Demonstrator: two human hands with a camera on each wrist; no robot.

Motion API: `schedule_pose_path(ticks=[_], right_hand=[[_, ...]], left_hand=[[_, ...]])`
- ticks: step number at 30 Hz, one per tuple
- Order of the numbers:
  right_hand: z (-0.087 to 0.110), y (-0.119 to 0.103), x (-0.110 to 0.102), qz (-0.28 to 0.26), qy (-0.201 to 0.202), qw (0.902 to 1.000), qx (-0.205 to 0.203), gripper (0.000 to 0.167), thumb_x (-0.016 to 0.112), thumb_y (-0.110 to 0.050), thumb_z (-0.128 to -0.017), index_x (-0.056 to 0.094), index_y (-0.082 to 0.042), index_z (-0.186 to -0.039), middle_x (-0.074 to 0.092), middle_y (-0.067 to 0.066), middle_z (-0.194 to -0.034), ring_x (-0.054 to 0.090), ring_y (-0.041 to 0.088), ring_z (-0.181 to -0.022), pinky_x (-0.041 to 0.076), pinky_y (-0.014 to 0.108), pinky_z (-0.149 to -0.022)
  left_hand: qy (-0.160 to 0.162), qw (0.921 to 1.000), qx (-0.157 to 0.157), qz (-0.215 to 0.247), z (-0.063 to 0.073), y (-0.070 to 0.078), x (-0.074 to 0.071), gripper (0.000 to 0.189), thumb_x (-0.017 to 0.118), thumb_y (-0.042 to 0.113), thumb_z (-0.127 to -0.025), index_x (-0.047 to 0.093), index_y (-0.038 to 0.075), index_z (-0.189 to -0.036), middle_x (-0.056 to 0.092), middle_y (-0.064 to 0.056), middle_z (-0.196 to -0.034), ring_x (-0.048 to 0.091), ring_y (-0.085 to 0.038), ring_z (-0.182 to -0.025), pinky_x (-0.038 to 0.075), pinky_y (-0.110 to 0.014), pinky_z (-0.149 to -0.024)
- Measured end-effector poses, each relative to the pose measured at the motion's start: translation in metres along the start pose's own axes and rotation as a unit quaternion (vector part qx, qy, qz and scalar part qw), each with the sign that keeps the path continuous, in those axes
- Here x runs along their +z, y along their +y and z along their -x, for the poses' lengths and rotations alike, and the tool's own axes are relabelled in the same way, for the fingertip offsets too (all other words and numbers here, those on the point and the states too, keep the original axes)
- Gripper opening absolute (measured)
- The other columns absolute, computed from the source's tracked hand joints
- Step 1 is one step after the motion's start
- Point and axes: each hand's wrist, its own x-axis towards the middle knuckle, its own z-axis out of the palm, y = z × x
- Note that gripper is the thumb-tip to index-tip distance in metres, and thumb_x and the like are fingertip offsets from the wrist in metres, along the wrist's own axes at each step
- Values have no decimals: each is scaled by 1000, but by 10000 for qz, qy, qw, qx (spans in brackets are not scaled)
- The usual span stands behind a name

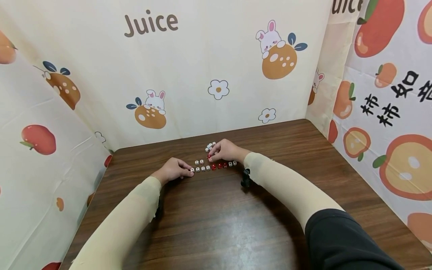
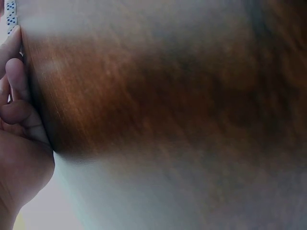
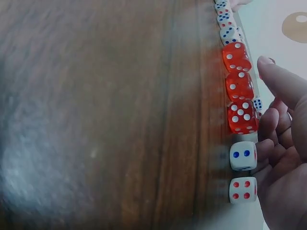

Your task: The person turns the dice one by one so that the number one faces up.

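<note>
Two hands at a line of small dice, a red one in the right fingertips.
From here I see the right hand (image 1: 225,150) pinching a red die (image 1: 209,157) just behind the front row of dice (image 1: 219,165), beside two white dice (image 1: 199,162); the left hand (image 1: 173,169) has thumb and finger about the white die (image 1: 192,170) at the row's left end. They look light, rigid, slick and hard to break; opposite side faces seem the best hold, clear of neighbours.
</note>
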Motion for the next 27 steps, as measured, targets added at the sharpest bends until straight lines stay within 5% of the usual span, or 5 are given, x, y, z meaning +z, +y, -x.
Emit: schedule_pose_path(ticks=[17, 27], right_hand=[[-6, -6, 17, 679, -16, 9977, 29, 13, 96, -25, -94, 92, -18, -104, 86, -5, -98, 65, 8, -85, 54, 25, -81], [-8, -10, 18, 933, -82, 9955, 155, 12, 96, -29, -95, 92, -21, -103, 86, -7, -99, 66, 8, -88, 53, 26, -82]], left_hand=[[-28, 10000, 17, 38, 4, 4, -1, 25, 96, 19, -93, 90, 5, -113, 86, -5, -109, 65, -13, -77, 58, -28, -70], [-23, 10000, 87, 7, 4, 4, -1, 25, 96, 19, -93, 90, 5, -113, 86, -3, -105, 65, -12, -77, 58, -27, -70]])
